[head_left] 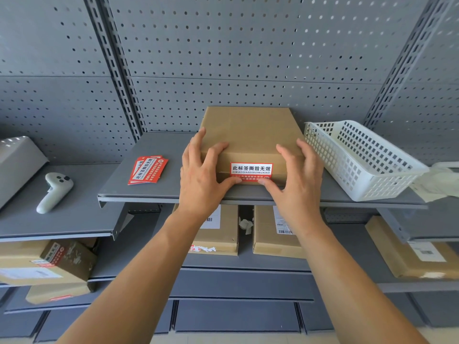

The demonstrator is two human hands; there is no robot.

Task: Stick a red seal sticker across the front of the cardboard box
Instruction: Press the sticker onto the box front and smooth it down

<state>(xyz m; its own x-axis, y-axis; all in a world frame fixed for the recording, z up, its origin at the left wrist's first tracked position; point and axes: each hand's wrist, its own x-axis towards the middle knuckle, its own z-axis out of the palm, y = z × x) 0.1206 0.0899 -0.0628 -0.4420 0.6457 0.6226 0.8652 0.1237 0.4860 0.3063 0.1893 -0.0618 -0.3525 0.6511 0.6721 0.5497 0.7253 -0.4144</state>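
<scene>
A flat brown cardboard box (248, 130) lies on a grey metal shelf (154, 189) in front of me. A red seal sticker (251, 170) with white and black print wraps over its front top edge and down the front face. My left hand (201, 177) grips the box's left front corner, with the thumb pressing the sticker's lower left. My right hand (298, 180) holds the right front corner, and its thumb presses the sticker's lower right.
A small stack of spare red stickers (148, 169) lies left of the box. A white perforated plastic basket (360, 157) stands close on the right. A white handheld controller (55, 192) rests on the left shelf. Several cardboard boxes (275, 239) fill the shelves below.
</scene>
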